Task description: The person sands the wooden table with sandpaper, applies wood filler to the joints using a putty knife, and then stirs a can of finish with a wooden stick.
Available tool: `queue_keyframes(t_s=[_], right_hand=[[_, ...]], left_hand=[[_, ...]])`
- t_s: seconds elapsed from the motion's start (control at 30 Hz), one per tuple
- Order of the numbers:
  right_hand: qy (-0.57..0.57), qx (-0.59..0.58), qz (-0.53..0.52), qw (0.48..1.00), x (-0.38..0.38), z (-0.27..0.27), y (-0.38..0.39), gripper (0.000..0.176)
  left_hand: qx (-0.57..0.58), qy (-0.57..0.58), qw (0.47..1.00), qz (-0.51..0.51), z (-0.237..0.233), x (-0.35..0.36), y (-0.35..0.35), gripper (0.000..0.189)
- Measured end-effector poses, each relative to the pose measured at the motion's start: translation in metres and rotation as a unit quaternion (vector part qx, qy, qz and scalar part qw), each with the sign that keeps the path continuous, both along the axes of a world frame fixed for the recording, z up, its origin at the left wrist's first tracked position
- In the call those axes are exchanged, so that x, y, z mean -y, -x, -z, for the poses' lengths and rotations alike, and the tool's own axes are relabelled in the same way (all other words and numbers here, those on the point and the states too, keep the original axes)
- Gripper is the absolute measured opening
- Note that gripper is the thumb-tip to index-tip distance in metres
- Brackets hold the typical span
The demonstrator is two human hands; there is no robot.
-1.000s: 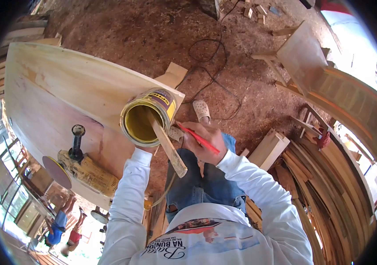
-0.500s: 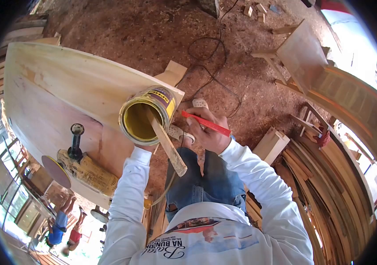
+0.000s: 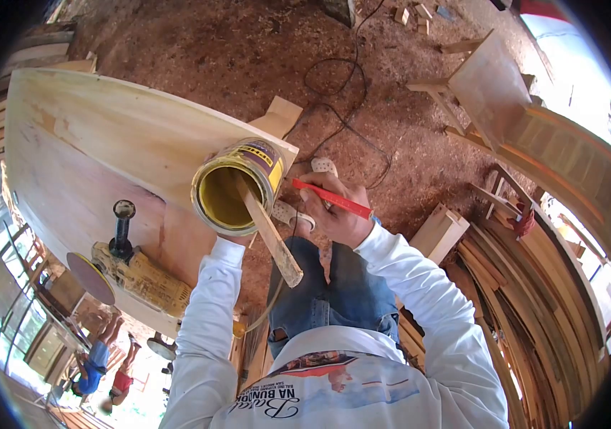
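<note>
My left hand [image 3: 237, 237] holds a yellow-labelled can [image 3: 271, 159] from beneath and behind; most of its fingers are hidden by the can. The can is tilted with its open mouth towards me, and yellowish material coats its inside. A flat wooden stick [image 3: 274, 243] leans out over the rim. To the right of the can, my right hand [image 3: 341, 214] is closed around a thin red tool [image 3: 334, 199], whose tip points left towards the can without touching it.
A pale wooden panel [image 3: 105, 136] spans the left, with a yellow power sander [image 3: 141, 279] on it. A black cable [image 3: 345, 125] loops over the dirt floor. Stacked planks [image 3: 534, 307] and a wooden bench [image 3: 563, 150] stand right. Two people [image 3: 94, 368] are at lower left.
</note>
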State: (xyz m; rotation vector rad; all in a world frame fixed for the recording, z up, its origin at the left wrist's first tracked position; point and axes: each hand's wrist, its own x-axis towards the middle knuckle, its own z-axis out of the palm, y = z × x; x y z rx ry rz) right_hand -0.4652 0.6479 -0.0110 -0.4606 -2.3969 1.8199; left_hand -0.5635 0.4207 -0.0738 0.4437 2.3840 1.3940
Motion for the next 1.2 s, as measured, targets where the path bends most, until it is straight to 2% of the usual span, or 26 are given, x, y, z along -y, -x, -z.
queue_keyframes(t_s=[0.3, 0.4, 0.6, 0.7, 0.9, 1.03, 1.2], right_hand=[[0.011, 0.002, -0.022, 1.000, -0.001, -0.007, 0.005, 0.019], [-0.033, -0.022, -0.022, 0.999, -0.001, -0.003, 0.006, 0.020], [-0.034, -0.029, -0.025, 0.999, -0.002, -0.003, 0.008, 0.020], [-0.013, -0.013, -0.016, 1.000, -0.003, -0.007, 0.012, 0.018], [-0.043, 0.005, -0.045, 0.998, -0.023, -0.006, 0.045, 0.011], [-0.101, -0.061, -0.096, 0.988, -0.042, 0.004, 0.080, 0.010], [-0.148, -0.001, -0.207, 0.967, -0.055, 0.000, 0.124, 0.014]], left_hand=[[-0.002, -0.002, 1.000, 0.001, 0.001, 0.000, 0.000, 0.080], [-0.002, -0.001, 1.000, 0.002, 0.001, 0.000, -0.001, 0.081], [-0.004, -0.001, 1.000, 0.005, 0.001, 0.000, 0.000, 0.083], [-0.005, -0.001, 1.000, 0.008, 0.003, 0.000, 0.001, 0.084], [-0.010, -0.003, 1.000, 0.011, 0.005, -0.001, 0.004, 0.086], [-0.011, -0.006, 1.000, 0.011, 0.006, -0.001, 0.004, 0.087], [-0.011, -0.010, 1.000, 0.013, 0.007, -0.002, 0.005, 0.088]])
